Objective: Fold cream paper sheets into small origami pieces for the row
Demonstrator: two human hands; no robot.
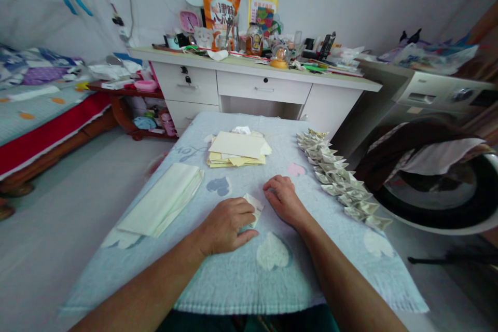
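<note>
A small folded piece of paper [256, 209] lies on the cloth-covered table in front of me. My left hand [232, 222] holds it down, fingers bent over its left part and thumb lying apart on the cloth. Just right of the paper, my right hand [283, 198] rests on the cloth with its fingers loosely curved and apart; I see nothing in it. Beyond both hands sits a stack of cream and yellow paper sheets [238, 145]. Along the table's right side stand several folded paper shapes [335, 171] in close rows.
A pale folded cloth or paper bundle [159, 201] lies at the left of the table. Behind stands a white desk [268, 88] crowded with jars and small items. A washing machine [447, 93] with its door open and laundry hanging out is at right; a bed [46, 114] is at left.
</note>
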